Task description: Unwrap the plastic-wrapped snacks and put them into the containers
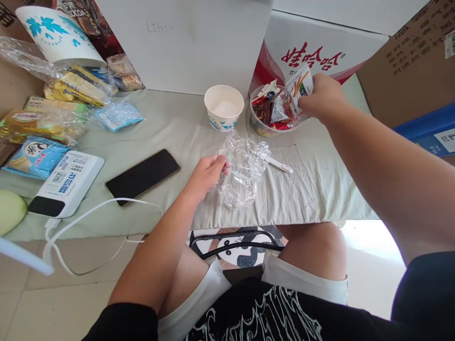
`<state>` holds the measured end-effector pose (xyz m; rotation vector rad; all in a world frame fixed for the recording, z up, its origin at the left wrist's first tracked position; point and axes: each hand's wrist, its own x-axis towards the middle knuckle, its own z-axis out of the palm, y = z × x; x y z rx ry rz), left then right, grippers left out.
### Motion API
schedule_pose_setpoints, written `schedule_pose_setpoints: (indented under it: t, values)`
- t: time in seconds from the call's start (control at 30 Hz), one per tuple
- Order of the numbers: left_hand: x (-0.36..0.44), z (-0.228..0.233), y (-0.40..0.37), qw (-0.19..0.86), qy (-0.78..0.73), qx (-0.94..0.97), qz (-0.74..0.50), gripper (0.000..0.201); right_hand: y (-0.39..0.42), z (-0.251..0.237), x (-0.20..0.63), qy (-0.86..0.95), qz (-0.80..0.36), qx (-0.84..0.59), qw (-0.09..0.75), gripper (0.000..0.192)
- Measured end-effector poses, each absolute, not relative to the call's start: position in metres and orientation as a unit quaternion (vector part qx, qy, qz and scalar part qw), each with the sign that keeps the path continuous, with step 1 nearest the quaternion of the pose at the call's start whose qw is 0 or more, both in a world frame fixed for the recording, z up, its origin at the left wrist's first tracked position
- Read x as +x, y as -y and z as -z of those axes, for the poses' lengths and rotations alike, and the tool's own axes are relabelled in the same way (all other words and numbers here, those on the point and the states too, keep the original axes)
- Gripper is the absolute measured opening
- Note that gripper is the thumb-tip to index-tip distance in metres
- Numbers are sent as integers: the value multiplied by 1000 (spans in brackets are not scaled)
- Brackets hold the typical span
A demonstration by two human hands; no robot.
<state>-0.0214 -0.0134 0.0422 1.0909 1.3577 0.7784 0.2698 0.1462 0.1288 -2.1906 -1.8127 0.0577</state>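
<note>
My left hand [209, 173] is closed on the edge of a crumpled sheet of clear plastic wrap [241, 175], which lies on the cloth-covered table. A white-handled tool [280, 165] lies partly beneath the wrap. My right hand [325, 99] grips a white snack packet [301, 87] with a picture of sticks on it, at the right rim of a clear round tub [261, 127]. Several wrapped snacks [272, 106] in red, brown and white fill that tub. To its left stands a white paper bowl [223, 108] with a blue leaf pattern.
A dark phone [143, 176] and a white power bank [67, 182] with a white cable [103, 203] lie on the left. Behind them are a tipped paper bucket [60, 38] and several snack packs [39, 156]. White boxes [192, 47] stand along the back, a brown carton [412, 71] at right.
</note>
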Motion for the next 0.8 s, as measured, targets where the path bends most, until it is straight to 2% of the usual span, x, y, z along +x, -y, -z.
schedule_pose_setpoints:
  t: [0.1,0.33,0.47,0.6,0.8]
  values:
    - [-21,-45,14,580,-576,467,-337,35,-135,-149,265,574,-49,-811,100,25]
    - [-20,-51,14,579,-577,471,-331,35,-132,-149,285,589,-23,-793,154,25]
    - [-20,-49,14,576,-575,477,-332,34,-130,-146,282,616,-47,-778,115,25]
    - [-21,-44,13,576,-569,482,-335,35,-127,-149,267,606,-55,-787,107,39]
    - [-22,-41,12,579,-562,483,-340,37,-129,-161,256,603,-52,-783,144,28]
